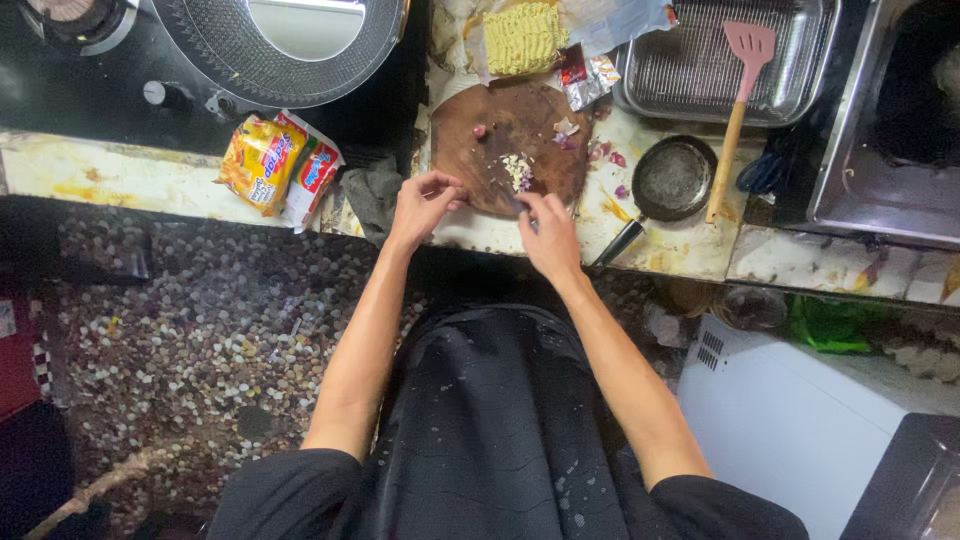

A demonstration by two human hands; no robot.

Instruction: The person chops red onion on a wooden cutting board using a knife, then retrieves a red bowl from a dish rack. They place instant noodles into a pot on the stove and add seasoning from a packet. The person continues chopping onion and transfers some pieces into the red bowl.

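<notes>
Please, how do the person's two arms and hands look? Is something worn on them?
Both arms are bare from the short black sleeves down. The left hand and the right hand wear no gloves; no ring, watch or bracelet shows. A black apron-like garment hangs between them.

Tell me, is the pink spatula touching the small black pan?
Apart. The head view shows the spatula leaning on the metal tray, its wooden handle ending right of the pan with countertop visible between them.

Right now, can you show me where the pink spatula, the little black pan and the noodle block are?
pink spatula (749, 45), head view, on its slotted blade.
little black pan (674, 178), head view, inside its bowl.
noodle block (522, 37), head view, middle of the block.
</notes>
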